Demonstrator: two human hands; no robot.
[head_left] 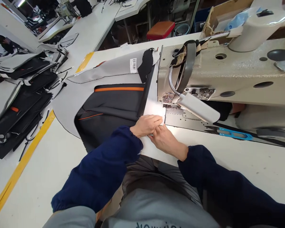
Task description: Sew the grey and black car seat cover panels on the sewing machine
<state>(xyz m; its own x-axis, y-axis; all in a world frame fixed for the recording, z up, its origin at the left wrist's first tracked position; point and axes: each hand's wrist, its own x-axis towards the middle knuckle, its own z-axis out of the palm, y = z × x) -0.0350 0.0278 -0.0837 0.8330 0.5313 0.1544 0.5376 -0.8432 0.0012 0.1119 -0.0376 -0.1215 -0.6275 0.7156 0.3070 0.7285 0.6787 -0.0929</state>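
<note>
A sewn cover [116, 106] of black material with orange trim and grey fabric lies flat at the left of the sewing machine [223, 72]. My left hand [147, 125] is closed at the cover's pale, brightly lit right edge, just in front of the needle area. Touching it, my right hand [165, 139] is closed too, with fingertips pressed together at the same corner. The fingers hide exactly what is pinched there. A barcode label [133, 65] shows on the grey fabric, and a dark strip [148, 91] runs along the right side.
Blue-handled thread snips [235, 133] lie by the machine's base. A white lamp [199, 107] on a flexible neck hangs before the needle. Stacked black and grey covers [21, 98] fill the left. Behind stand a red stool [161, 30] and a cardboard box [213, 19].
</note>
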